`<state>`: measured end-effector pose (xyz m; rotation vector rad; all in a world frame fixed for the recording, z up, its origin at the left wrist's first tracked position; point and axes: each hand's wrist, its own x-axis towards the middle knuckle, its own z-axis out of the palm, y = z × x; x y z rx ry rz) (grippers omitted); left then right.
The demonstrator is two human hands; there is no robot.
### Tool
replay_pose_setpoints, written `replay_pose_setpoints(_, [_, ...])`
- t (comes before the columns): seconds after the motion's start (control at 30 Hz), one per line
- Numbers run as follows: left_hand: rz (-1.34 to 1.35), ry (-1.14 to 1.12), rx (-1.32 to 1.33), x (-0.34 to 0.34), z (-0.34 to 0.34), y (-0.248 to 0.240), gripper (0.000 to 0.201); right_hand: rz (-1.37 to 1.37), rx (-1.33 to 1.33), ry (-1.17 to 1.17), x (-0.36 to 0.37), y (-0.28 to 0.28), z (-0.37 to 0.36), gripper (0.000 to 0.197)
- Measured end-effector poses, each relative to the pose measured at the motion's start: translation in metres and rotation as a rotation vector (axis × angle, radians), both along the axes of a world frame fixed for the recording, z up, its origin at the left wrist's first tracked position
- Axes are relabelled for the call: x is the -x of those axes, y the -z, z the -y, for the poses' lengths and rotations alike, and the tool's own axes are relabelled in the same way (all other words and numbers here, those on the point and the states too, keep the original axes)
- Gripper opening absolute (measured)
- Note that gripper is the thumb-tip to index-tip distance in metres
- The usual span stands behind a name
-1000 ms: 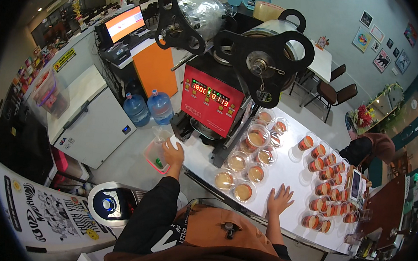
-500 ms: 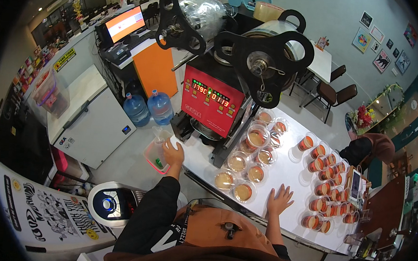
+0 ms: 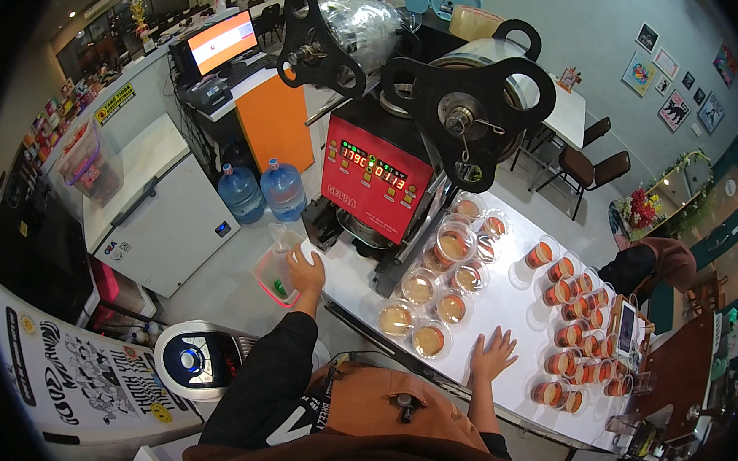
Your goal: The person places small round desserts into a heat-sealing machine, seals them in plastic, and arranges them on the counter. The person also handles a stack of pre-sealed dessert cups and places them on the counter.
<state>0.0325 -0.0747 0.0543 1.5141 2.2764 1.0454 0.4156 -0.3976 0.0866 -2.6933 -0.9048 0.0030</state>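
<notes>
Well, the right hand rests flat on the table, fingers spread, cups crowding its nine to eleven o'clock; a careless leftward sweep could topple one. At the bin's three o'clock, the left hand curls; whether it grips, I cannot tell.

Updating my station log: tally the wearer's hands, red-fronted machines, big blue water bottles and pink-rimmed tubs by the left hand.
Hands, left and right: 2
Red-fronted machine: 1
Blue water bottles: 2
Pink-rimmed tub: 1
Total: 6
</notes>
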Motion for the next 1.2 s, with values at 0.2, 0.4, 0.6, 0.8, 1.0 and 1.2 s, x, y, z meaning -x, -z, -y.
replay_pose_setpoints(0.2, [-0.006, -0.004, -0.004, 0.0, 0.0, -0.001, 0.057, 0.001, 0.01, -0.004, 0.0, 0.0, 0.0, 0.066])
replay_pose_setpoints(0.4, [0.007, -0.007, 0.008, -0.001, 0.001, -0.005, 0.057, -0.004, 0.013, -0.001, -0.001, 0.0, 0.0, 0.066])
replay_pose_setpoints(0.6, [0.001, 0.0, 0.006, -0.001, 0.003, -0.007, 0.057, 0.002, 0.013, -0.005, -0.001, 0.002, 0.0, 0.066])
replay_pose_setpoints(0.8, [-0.001, 0.009, -0.006, 0.0, 0.002, -0.005, 0.057, 0.014, 0.006, -0.001, -0.001, 0.003, 0.001, 0.066])
replay_pose_setpoints(1.0, [-0.013, 0.007, -0.022, 0.0, 0.001, 0.0, 0.057, 0.004, 0.001, -0.006, 0.0, 0.001, 0.0, 0.066])
replay_pose_setpoints(1.2, [-0.015, 0.013, -0.051, 0.003, -0.003, 0.009, 0.056, 0.002, 0.003, -0.005, -0.001, 0.0, 0.001, 0.066])
